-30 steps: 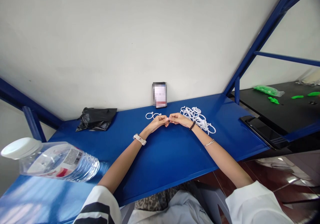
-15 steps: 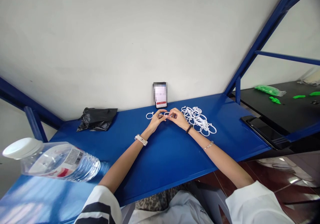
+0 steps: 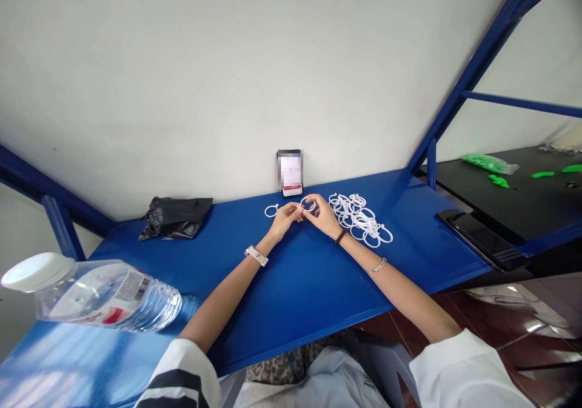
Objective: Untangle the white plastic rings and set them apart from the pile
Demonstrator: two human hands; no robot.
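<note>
Between my two hands is a white ring (image 3: 308, 209) that looks like a plastic curtain ring, tilted up above the blue table. My left hand (image 3: 285, 220) pinches its left end, where fingertips hide part of it. On the opposite side, my right hand (image 3: 322, 215) grips the ring with thumb and index finger. Another single white ring (image 3: 271, 211) lies on the table just left of my left hand. To the right of my right hand is a loose pile of white rings (image 3: 361, 219), overlapping one another.
A phone (image 3: 290, 174) leans against the wall behind my hands. At the left are a black plastic bag (image 3: 176, 217) and a large water bottle (image 3: 109, 293). A black phone-like slab (image 3: 473, 238) lies at the table's right edge, beside a blue metal frame (image 3: 473, 74).
The ring in my hands has turned from nearly flat to more upright, so its loop shows more. My right fingers have lifted slightly. The pile and the single ring stay put.
</note>
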